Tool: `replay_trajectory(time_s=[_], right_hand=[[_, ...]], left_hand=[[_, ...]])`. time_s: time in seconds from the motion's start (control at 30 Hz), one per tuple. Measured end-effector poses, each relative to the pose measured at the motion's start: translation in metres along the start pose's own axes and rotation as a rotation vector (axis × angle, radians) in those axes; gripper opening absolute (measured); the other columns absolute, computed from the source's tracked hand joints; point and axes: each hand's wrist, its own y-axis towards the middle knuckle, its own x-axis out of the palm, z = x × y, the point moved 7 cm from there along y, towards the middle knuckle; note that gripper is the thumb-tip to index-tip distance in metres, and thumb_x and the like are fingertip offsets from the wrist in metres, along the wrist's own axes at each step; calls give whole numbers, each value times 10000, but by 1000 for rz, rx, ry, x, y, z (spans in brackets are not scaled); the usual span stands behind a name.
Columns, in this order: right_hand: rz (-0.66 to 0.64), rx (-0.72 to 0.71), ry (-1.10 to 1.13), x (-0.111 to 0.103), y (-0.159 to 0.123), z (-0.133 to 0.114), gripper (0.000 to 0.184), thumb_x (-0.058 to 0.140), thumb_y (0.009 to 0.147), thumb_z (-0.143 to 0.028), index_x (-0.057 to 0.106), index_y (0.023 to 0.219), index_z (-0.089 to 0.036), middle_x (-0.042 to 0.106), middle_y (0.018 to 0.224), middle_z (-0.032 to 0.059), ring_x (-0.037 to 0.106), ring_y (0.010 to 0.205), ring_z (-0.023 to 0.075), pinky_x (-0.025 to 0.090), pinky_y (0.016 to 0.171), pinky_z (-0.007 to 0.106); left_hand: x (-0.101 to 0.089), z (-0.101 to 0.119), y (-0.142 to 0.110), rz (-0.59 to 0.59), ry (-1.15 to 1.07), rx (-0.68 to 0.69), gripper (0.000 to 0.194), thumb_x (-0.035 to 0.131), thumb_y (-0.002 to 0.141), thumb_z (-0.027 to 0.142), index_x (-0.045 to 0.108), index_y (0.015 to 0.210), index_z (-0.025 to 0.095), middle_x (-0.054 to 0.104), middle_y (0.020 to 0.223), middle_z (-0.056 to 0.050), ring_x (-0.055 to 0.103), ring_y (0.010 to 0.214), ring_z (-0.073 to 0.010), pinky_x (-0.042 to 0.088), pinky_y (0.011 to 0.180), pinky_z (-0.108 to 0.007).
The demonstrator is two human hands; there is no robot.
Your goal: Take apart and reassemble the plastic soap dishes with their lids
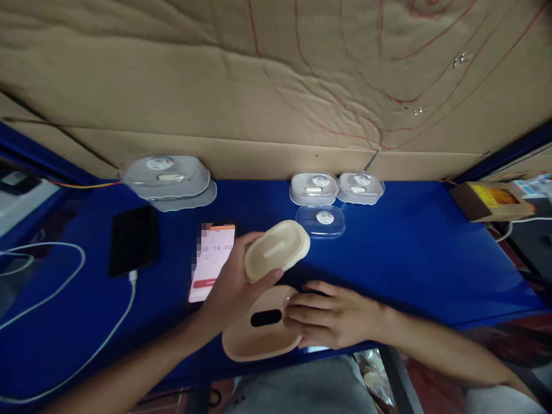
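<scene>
Cream dish [276,248] is gripped by left hand [233,284], long axis angled away-right, beyond peach tray [259,345]; tray's right edge is touched by right hand [334,315], grip unclear.

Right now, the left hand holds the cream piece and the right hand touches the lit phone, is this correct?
Not the phone: the head view shows the right hand touching the peach piece. The left hand holds the cream piece.
</scene>
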Motion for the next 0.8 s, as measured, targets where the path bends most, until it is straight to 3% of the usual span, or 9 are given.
replay_trajectory(time_s=[0.13, 0.27, 0.4, 0.57, 0.63, 0.7, 0.8], right_hand=[[190, -38, 66, -22, -7, -7, 482, 652, 1006, -603, 753, 1129, -148, 759, 1057, 86, 683, 1116, 216, 552, 924, 345], [368, 93, 191, -45, -28, 13, 590, 556, 1010, -699, 703, 1154, -145, 698, 925, 89, 708, 985, 254, 607, 819, 403], [533, 233, 291, -57, -45, 38, 582, 394, 1085, -648, 646, 1325, -181, 708, 934, 91, 727, 825, 255, 623, 707, 431], [789, 370, 198, -62, -56, 54, 493, 441, 1085, -591, 674, 1315, -223, 648, 892, 58, 699, 733, 229, 602, 615, 392], [714, 378, 150, -55, -52, 55, 455, 444, 1091, -578, 658, 1315, -245, 660, 927, 53, 729, 805, 234, 616, 704, 408], [546, 358, 140, -42, -45, 54, 451, 401, 1105, -591, 637, 1306, -264, 690, 958, 46, 757, 885, 238, 608, 822, 431], [391, 317, 166, -29, -39, 49, 441, 366, 1118, -586, 611, 1294, -264, 728, 1009, 47, 763, 1002, 240, 558, 966, 448]], left_hand=[[4, 1, 2, -102, 6, -55, 580, 767, 876, 486, 508, 1347, 268, 635, 1321, -73, 635, 1217, -304, 534, 1000, -455], [12, 0, -1, -227, 74, -37, 749, 847, 795, 569, 508, 1391, 269, 640, 1382, -104, 632, 1264, -352, 528, 1032, -501], [20, -3, -4, -285, 222, 112, 904, 872, 766, 628, 468, 1479, 248, 613, 1473, -156, 577, 1357, -411, 455, 1116, -580], [35, -3, -13, -392, 351, 343, 1021, 942, 752, 483, 375, 1577, 283, 564, 1570, -172, 503, 1463, -442, 324, 1208, -651], [37, -5, -16, -393, 342, 350, 1142, 975, 721, 431, 290, 1629, 327, 510, 1624, -168, 466, 1499, -442, 310, 1226, -658], [35, -6, -18, -360, 287, 330, 1235, 981, 723, 355, 187, 1669, 367, 424, 1687, -161, 426, 1534, -428, 334, 1236, -641], [33, -6, -20, -342, 200, 318, 1261, 953, 755, 270, 110, 1682, 417, 333, 1733, -136, 371, 1573, -405, 366, 1248, -619]])
